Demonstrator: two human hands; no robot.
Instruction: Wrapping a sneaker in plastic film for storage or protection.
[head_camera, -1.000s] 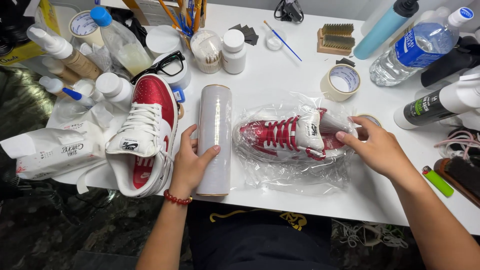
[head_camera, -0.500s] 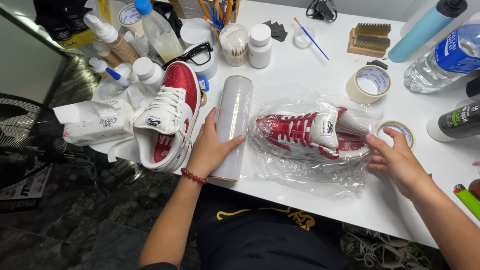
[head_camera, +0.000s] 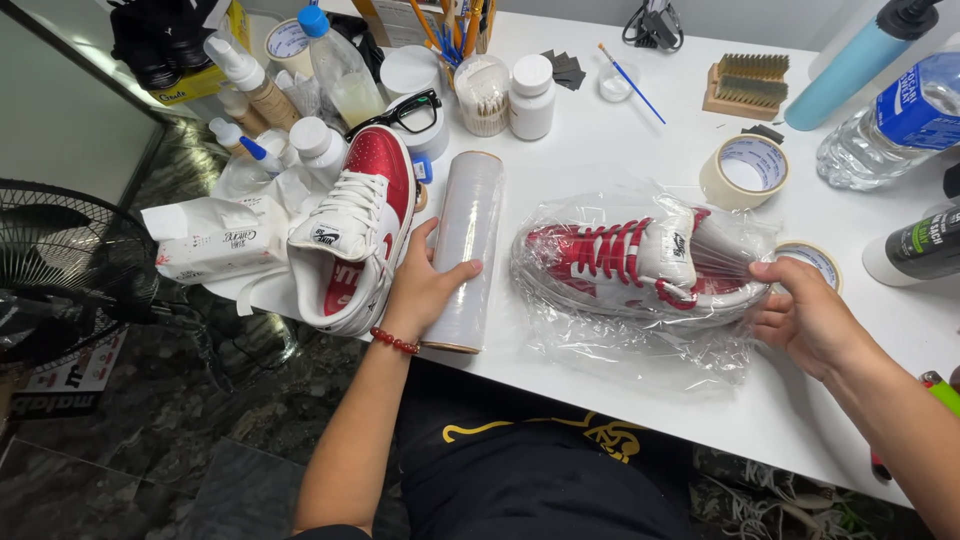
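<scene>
On the white tabletop (head_camera: 620, 140): wrapped red-and-white sneaker (head_camera: 640, 265), heel film pinched by right hand (head_camera: 805, 315); bare sneaker (head_camera: 355, 240) just left of left hand (head_camera: 425, 290); cling-film roll (head_camera: 465, 245), lying flat, grasped by left hand; tape ring (head_camera: 745, 170) beyond right hand.

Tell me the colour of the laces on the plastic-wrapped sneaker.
Red laces, seen in the head view.

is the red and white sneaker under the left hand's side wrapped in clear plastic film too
No, the red and white sneaker beside the left hand lies bare; only the other sneaker, at the right hand, is in film.
</scene>
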